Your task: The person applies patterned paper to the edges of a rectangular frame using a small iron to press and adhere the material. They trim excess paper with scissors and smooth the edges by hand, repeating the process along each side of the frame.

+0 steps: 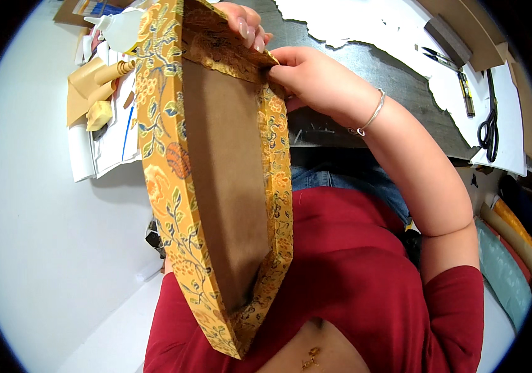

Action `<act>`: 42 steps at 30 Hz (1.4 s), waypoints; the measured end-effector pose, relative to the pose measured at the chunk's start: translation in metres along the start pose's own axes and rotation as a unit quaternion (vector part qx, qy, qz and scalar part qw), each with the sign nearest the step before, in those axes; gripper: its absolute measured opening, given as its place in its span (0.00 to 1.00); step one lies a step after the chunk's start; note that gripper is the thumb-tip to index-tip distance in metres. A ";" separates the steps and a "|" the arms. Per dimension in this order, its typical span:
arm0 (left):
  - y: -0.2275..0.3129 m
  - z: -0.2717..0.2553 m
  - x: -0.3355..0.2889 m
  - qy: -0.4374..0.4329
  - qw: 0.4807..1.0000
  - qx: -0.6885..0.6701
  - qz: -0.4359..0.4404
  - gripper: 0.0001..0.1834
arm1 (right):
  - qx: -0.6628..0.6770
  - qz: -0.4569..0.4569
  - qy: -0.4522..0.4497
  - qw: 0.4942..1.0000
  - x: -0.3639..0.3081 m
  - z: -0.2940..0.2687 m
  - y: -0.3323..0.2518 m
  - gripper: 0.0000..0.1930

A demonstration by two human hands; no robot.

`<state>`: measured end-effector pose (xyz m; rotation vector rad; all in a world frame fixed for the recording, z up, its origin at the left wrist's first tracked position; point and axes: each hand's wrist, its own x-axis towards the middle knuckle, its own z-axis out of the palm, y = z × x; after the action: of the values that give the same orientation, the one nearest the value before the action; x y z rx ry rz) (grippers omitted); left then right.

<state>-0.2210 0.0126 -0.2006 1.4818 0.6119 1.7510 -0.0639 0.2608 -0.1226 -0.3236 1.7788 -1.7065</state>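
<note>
A shallow box (169, 161), covered in golden-yellow floral fabric, stands tilted up on its side before my chest. Its open side faces right and shows a plain brown inner panel (225, 180), with patterned fabric folded in over the inner walls. At the far wall, the fingers of my left hand (250, 28) curl over the edge and grip it; the rest of that hand and its forearm are hidden behind the box. My right hand (300, 78) pinches the fabric-covered edge at the far right corner, its thumb against the rim.
Torn white paper (371, 28) lies across the dark work surface (377, 81). Black scissors (491, 127) and a utility knife (466, 93) rest at the right. A white squeeze bottle (120, 31) and brown paper rolls (107, 81) sit at the left. Fabric rolls (508, 261) lean lower right.
</note>
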 end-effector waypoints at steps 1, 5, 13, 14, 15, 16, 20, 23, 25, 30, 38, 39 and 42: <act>-0.006 -0.004 0.003 -0.004 1.000 -0.006 0.005 0.22 | 0.008 0.007 0.012 1.000 -0.002 0.000 -0.002 0.19; 0.015 0.014 -0.005 0.020 1.000 0.011 -0.002 0.22 | -0.111 -0.046 -0.008 0.993 0.012 0.011 0.005 0.17; 0.009 0.034 -0.007 0.062 0.998 0.025 0.022 0.22 | 0.077 0.058 -0.112 0.989 -0.002 -0.022 -0.016 0.18; 0.011 0.037 -0.006 0.076 0.996 0.030 0.029 0.22 | 0.045 0.053 -0.105 0.992 0.001 -0.022 -0.014 0.18; 0.016 0.039 -0.001 0.099 0.993 0.042 0.037 0.22 | 0.014 0.049 -0.098 0.994 0.002 -0.019 -0.013 0.18; 0.016 0.042 0.003 0.121 0.990 0.051 0.043 0.22 | -0.017 0.042 -0.087 0.995 0.006 -0.022 -0.010 0.18; 0.021 0.068 0.015 0.281 0.948 0.132 0.070 0.22 | 0.046 0.054 -0.043 0.997 0.031 -0.010 0.014 0.17; 0.028 0.097 0.020 0.388 0.897 0.195 0.084 0.22 | 0.047 0.010 0.029 0.998 0.009 0.022 0.009 0.18; 0.028 0.108 0.022 0.427 0.871 0.225 0.090 0.22 | 0.004 -0.026 0.046 0.999 -0.002 0.036 0.017 0.20; 0.025 0.129 0.023 0.469 0.834 0.275 0.099 0.22 | -0.022 -0.002 -0.040 0.999 -0.047 0.052 0.028 0.21; 0.020 0.164 0.021 0.482 0.808 0.323 0.103 0.22 | -0.020 0.083 -0.209 0.974 -0.100 0.056 0.042 0.13; 0.018 0.167 0.018 0.485 0.805 0.325 0.104 0.22 | 0.000 0.094 -0.211 0.973 -0.103 0.058 0.040 0.13; 0.018 0.175 0.017 0.497 0.797 0.327 0.108 0.23 | 0.037 0.083 -0.221 0.971 -0.107 0.056 0.038 0.14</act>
<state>-0.0564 -0.0035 -0.1392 0.8948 1.7843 2.6383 0.0610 0.2836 -0.1268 -0.4673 1.3740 -1.4432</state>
